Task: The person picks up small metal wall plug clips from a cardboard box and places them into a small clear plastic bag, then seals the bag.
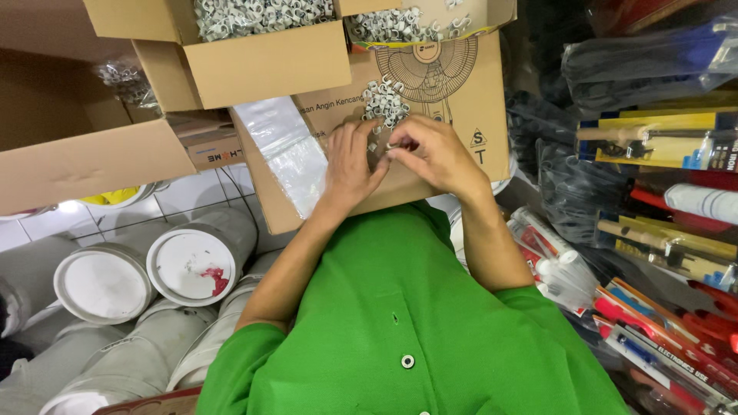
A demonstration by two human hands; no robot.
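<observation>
A small heap of white plastic clips (384,100) lies on a flat brown cardboard sheet (461,92) with a fan drawing, resting on my lap. My right hand (438,154) pinches a white clip (393,145) at its fingertips, just below the heap. My left hand (350,165) lies back-up beside it, fingers curled toward the same spot, almost touching the right fingertips. What the left fingers hold is hidden. My green shirt (407,323) fills the lower middle.
Two open cardboard boxes (265,65) (400,27) full of white clips stand beyond the sheet. A clear plastic bag (288,150) lies at the sheet's left. White capped pipes (188,265) lie at lower left. Packaged tools (653,142) and tubes (553,265) crowd the right.
</observation>
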